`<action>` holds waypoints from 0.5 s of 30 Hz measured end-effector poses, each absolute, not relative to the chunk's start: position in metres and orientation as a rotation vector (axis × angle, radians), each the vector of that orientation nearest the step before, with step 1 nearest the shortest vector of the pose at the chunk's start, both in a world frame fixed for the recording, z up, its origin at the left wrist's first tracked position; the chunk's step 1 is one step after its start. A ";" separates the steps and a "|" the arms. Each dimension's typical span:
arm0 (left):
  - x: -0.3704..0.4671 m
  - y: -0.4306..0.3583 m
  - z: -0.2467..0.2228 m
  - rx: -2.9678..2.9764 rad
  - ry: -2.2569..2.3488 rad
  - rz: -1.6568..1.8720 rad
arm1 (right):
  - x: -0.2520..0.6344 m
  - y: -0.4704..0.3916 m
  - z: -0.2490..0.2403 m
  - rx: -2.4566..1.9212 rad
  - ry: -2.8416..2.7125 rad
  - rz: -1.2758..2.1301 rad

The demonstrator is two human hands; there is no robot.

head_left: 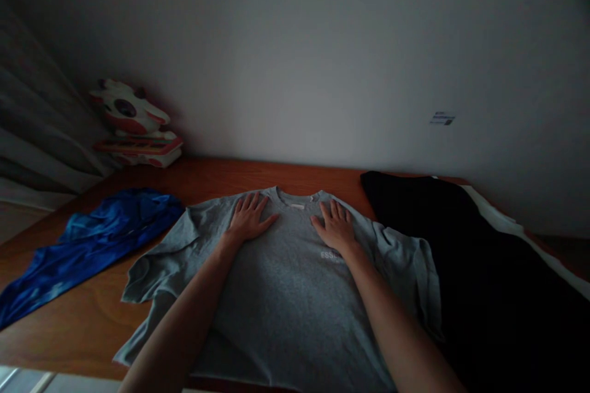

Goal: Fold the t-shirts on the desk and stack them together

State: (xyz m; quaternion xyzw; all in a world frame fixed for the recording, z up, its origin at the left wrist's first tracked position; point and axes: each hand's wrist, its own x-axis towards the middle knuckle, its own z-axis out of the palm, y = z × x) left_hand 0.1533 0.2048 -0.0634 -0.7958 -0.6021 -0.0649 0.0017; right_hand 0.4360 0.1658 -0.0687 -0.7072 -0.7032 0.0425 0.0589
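Note:
A grey T-shirt (286,295) lies spread out front side up, its collar toward the wall and its hem toward me. My left hand (249,219) rests flat on the shirt just left of the collar, fingers spread. On the other side of the collar, my right hand (335,227) also lies flat with its fingers apart. Pale lettering on the chest is partly covered by my right wrist. Both sleeves are out to the sides with creases in them, and my forearms hide parts of the lower shirt.
Blue crumpled cloth (101,236) lies on the wooden table (92,319) at left. Black cloth (488,270) covers the right side, with white cloth (495,215) along its far edge. A cow-shaped toy keyboard (142,146) stands at the back left, near a curtain (41,116) and the wall.

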 end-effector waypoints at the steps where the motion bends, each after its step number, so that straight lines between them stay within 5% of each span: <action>1: 0.152 0.208 -0.064 -2.499 -1.892 -0.205 | 0.434 0.168 -0.068 -2.139 -2.124 0.131; 15: 0.149 0.225 -0.063 -2.508 -1.945 -0.175 | 0.439 0.174 -0.071 -1.821 -2.038 0.039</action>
